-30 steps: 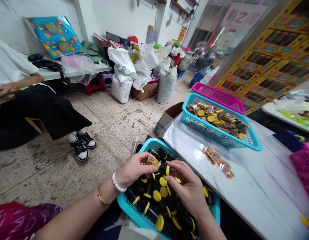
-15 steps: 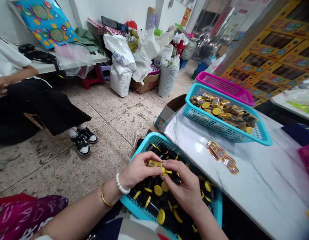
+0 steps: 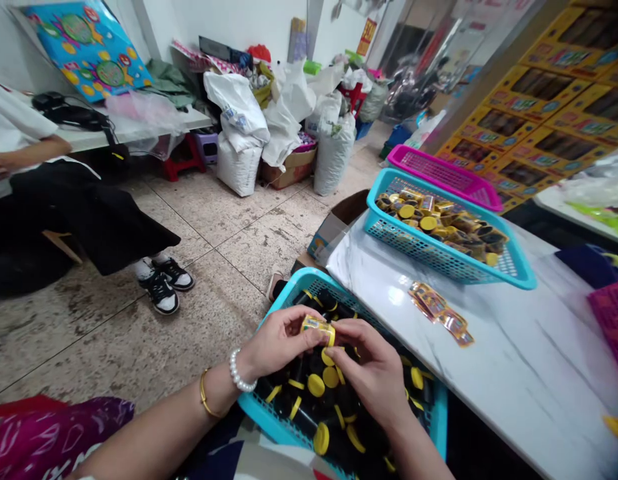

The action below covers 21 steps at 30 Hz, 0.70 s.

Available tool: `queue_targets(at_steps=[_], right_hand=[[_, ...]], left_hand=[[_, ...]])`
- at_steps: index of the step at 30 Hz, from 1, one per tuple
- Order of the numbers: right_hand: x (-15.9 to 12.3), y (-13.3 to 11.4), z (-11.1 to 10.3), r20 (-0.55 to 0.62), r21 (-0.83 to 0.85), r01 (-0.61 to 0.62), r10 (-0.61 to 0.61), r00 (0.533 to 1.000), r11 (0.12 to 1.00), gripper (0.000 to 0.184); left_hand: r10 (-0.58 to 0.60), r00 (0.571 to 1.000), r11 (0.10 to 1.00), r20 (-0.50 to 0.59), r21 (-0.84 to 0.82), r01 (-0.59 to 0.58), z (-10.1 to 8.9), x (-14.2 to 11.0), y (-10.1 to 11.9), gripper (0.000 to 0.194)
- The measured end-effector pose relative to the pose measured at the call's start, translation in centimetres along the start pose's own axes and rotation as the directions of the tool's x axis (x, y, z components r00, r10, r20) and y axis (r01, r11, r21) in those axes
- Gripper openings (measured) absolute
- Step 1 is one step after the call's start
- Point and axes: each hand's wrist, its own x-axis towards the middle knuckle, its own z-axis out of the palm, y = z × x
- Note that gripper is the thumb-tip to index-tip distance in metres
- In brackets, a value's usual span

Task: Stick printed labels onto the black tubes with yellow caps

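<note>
Over a turquoise basket full of small black canisters with yellow caps, I hold one small canister in a yellow printed sleeve. My left hand, with a pearl bracelet at its wrist, is closed around its body, thumb in front. My right hand has thumb and index finger at its yellow end, curled around it. Below the fingers lie loose canisters, among them a yellow cap. On the marble-patterned table to the right lies a small pile of flat printed sleeves.
A second turquoise basket with sleeved canisters stands on the table, a magenta basket behind it. Stacked yellow boxes rise at the right. A seated person is at the left; white sacks stand by the wall.
The canister has tilted slightly and shifted a little to the right in my hands. My right fingers have opened slightly around its end, showing more of it.
</note>
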Motion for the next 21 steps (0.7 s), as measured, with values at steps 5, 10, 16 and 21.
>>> queue_targets(at_steps=[5, 10, 16, 21], right_hand=[[0.0, 0.6, 0.2, -0.037, -0.059, 0.04, -0.042, 0.998, 0.997, 0.021], [0.3, 1.0, 1.2, 0.055, 0.308, -0.36, 0.362, 0.931, 0.88, 0.022], [0.5, 0.3, 0.7, 0.216, 0.501, -0.398, 0.335, 0.917, 0.768, 0.025], [0.2, 1.1, 0.4, 0.189, 0.615, -0.325, 0.266, 0.945, 0.719, 0.017]], left_hand=[[0.005, 1.0, 1.0, -0.009, -0.006, -0.005, 0.0, 0.3, -0.5, 0.031], [0.047, 0.999, 0.999, -0.003, 0.026, -0.047, 0.1, 0.3, -0.9, 0.028], [-0.082, 0.996, 0.996, 0.017, -0.041, 0.083, -0.1, 0.4, -0.7, 0.035], [-0.166, 0.981, 0.947, 0.097, -0.261, 0.186, 0.4, 0.3, -0.8, 0.036]])
